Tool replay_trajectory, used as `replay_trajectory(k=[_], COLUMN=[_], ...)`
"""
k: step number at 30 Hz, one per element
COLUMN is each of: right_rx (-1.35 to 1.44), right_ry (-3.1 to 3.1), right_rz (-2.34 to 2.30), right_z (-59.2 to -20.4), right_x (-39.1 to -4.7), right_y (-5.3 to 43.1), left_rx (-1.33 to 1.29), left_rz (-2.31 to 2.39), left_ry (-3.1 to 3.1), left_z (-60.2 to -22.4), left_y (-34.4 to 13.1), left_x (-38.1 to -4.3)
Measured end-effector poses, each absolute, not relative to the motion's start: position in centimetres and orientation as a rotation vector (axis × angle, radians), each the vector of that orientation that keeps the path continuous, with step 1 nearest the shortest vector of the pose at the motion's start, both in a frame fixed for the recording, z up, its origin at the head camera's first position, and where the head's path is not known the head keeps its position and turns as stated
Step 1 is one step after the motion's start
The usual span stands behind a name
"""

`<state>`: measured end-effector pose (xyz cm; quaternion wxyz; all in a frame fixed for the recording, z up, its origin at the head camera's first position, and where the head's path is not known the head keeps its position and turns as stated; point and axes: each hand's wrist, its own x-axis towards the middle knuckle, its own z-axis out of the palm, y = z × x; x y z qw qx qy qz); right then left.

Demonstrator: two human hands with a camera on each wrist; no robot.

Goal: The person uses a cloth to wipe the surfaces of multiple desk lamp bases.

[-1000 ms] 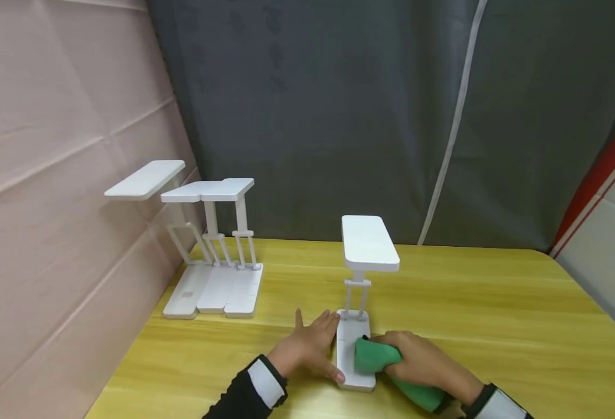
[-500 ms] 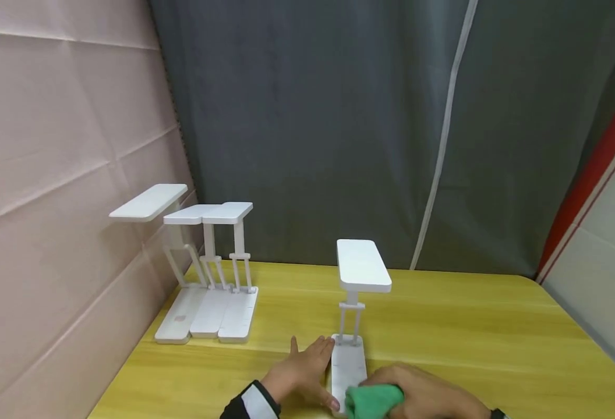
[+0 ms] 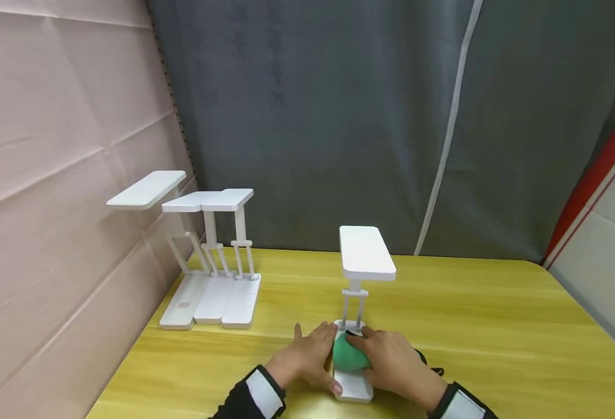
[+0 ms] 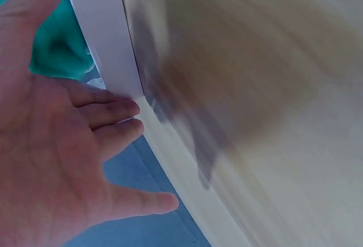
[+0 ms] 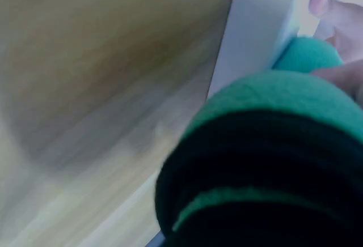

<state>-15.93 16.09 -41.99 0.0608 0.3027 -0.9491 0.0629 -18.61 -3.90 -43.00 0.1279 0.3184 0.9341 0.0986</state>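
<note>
We note a green cloth with a black band on the white lamp. Three more white lamps stand at the far left corner of the table, yellow wood with pale grain streaks. Sleeves: black, white cuffs. Backdrop: grey curtain, pink wall, a red strip at right.

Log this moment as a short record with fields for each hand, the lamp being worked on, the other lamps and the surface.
left hand: left hand lies flat with straight fingers against the left edge of the white folding desk lamp's base
right hand: right hand presses a bunched green cloth on that base, near the lamp's stem
lamp head: flat white panel, raised level above the base
other lamps: three matching white lamps, unfolded, side by side at far left
surface: yellow wooden table
</note>
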Motion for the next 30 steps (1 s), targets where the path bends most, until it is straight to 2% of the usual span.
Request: replay_trajectory(k=[8,15,17,20,23,25,27,30], right_rx=[1.184,1.523,1.534,1.217,0.678,0.425,0.316,0.354], right_ry=[-2.929,-2.852,-2.829,-2.857,-2.885,-2.895,-2.911,-2.932], right_rz=[0.547,0.834,0.953,0.988,0.688,0.449,0.247,0.085], right_z=[-41.3,-41.3,-41.2,-41.1,-41.3,-41.8,-42.6,-43.7], right_x=[-14.0,-13.9,-14.3,-14.8,-15.7,-16.6,-17.4,-18.2], right_y=[17.8,18.7,19.3,20.4,21.1,21.3,21.1,20.4], left_rx=[0.950,0.955,0.964,0.971,0.966,0.954,0.942,0.930], left_rz=[0.295,0.350,0.384,0.395,0.391,0.374,0.362,0.326], left_ry=[2.693,2.689,2.682,2.672,2.673,2.679,2.687,2.695], left_z=[-43.5,-43.4,-43.4,-43.4,-43.4,-43.4,-43.3,-43.3], left_y=[-3.7,-4.0,-4.1,-3.9,-3.7,-3.7,-3.8,-3.9], left_x=[-18.7,-18.8,-18.9,-19.0,-19.1,-19.1,-19.0,-18.9])
